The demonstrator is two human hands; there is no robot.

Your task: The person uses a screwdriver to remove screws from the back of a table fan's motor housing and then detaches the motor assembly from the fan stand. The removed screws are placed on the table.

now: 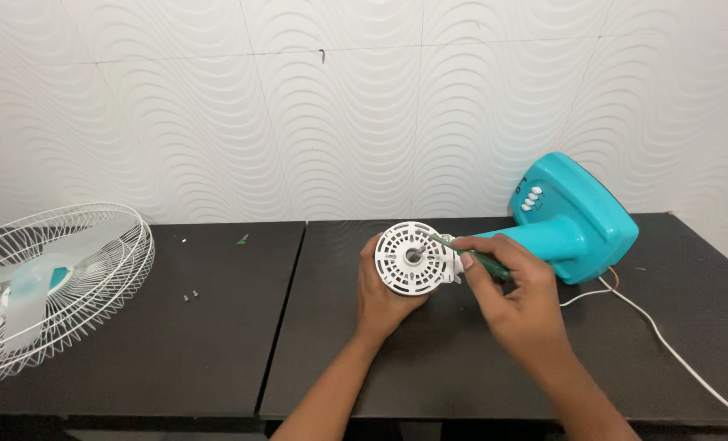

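Centrally, near the back edge of the right-hand black table (462, 367), the left hand (384, 298) cups a white vented motor cover (411, 258) from behind, fingers curled closed around it, steadying its face toward the camera. The right hand (515, 294) pinches a green screwdriver (470, 255), tip apparently at the cover's rim. Just behind lies the teal fan base (576, 216) on its side. By the left table's left edge rests a white wire fan guard (62, 286), with 2 small screws (190, 296) beside it.
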